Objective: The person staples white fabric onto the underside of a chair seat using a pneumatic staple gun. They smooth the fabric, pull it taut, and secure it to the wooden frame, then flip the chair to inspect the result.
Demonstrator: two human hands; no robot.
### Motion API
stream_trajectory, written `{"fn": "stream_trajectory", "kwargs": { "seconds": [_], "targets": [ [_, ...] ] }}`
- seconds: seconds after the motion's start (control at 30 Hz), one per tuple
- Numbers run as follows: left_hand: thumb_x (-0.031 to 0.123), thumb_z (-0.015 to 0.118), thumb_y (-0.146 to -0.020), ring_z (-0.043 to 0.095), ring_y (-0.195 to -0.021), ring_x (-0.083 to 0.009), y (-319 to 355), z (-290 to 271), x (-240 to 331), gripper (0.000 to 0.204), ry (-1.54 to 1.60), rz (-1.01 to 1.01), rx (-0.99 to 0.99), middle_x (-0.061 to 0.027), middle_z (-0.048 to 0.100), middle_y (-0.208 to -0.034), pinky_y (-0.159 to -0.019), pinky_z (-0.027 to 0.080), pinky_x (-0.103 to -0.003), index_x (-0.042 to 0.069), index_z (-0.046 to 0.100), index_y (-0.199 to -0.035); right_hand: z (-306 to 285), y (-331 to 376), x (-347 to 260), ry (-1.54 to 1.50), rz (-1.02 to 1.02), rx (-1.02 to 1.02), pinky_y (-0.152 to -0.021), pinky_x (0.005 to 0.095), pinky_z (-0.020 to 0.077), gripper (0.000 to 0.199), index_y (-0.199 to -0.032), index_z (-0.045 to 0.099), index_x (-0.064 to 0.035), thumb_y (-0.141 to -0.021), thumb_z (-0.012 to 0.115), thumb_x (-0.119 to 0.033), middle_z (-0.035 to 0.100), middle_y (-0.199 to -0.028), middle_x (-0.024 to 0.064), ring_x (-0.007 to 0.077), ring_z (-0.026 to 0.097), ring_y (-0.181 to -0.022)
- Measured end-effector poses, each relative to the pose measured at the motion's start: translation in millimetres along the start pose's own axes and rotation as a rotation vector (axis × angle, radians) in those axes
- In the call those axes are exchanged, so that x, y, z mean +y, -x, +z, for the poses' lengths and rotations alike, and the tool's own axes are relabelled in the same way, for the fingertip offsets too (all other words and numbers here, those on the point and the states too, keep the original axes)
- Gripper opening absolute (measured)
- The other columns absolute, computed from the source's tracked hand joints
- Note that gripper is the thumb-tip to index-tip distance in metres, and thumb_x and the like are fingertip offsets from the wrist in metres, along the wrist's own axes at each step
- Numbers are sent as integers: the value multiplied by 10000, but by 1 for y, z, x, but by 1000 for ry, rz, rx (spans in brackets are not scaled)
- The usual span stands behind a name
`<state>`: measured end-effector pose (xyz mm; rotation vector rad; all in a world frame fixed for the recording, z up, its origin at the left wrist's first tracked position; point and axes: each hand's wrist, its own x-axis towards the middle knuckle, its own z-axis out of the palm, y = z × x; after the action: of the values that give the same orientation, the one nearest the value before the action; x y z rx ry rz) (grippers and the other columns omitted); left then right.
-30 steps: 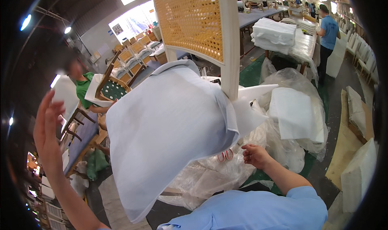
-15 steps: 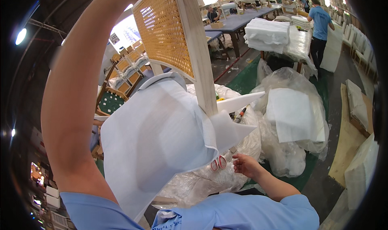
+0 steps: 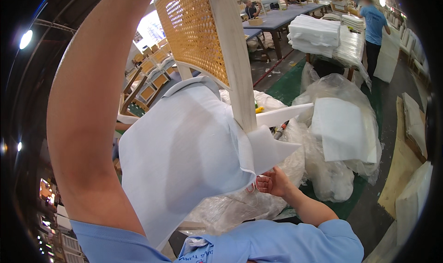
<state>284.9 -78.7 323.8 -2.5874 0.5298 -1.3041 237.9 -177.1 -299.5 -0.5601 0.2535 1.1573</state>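
A chair with a pale wooden frame (image 3: 237, 64) and woven cane back (image 3: 191, 32) stands tilted before me. A large white padding sheet (image 3: 180, 138) drapes over its seat, and pointed white flaps (image 3: 272, 147) stick out at the right past the back post. My left arm rises along the left side to the chair's top; its hand is beyond the upper edge. My right hand (image 3: 273, 182) is below the flaps with its fingers curled in. Red-handled scissors (image 3: 251, 187) show right beside those fingers, partly covered. What the fingers grip, if anything, is hidden.
Clear plastic bags (image 3: 332, 87) of white padding lie right of the chair, one under a white sheet (image 3: 339, 129). Beyond stand stacked white padding (image 3: 316, 34) and a blue-topped table (image 3: 286, 16). A co-worker in blue (image 3: 374, 23) stands far right. Chair frames (image 3: 147, 87) fill the left.
My right hand has moved left and up to the scissors and the sheet's lower corner, its fingers curling in further. The whole view has shifted slightly; the chair and left arm keep their pose.
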Motion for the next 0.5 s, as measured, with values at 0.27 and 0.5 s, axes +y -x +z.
{"fn": "stream_trajectory", "kwargs": {
  "seconds": [0.27, 0.5],
  "targets": [
    [277, 670, -817, 698, -831, -328, 7, -11, -5, 240, -25, 33, 51, -189, 711, -818, -757, 530, -421, 46, 661, -881, 26, -11, 1, -78, -165, -193, -677, 417, 613, 676, -1202, 665, -48, -1043, 340, -619, 768, -932, 120, 245, 745, -756],
    [222, 691, -857, 628, -695, -167, 20, -35, -22, 195, 109, -22, 18, -67, 665, -721, -623, 488, -349, 35, 653, -896, 34, -14, 2, -112, -191, -128, -745, 411, 614, 544, -1184, 674, -59, -1052, 397, -507, 769, -988, 119, 252, 756, -821]
  ]
}}
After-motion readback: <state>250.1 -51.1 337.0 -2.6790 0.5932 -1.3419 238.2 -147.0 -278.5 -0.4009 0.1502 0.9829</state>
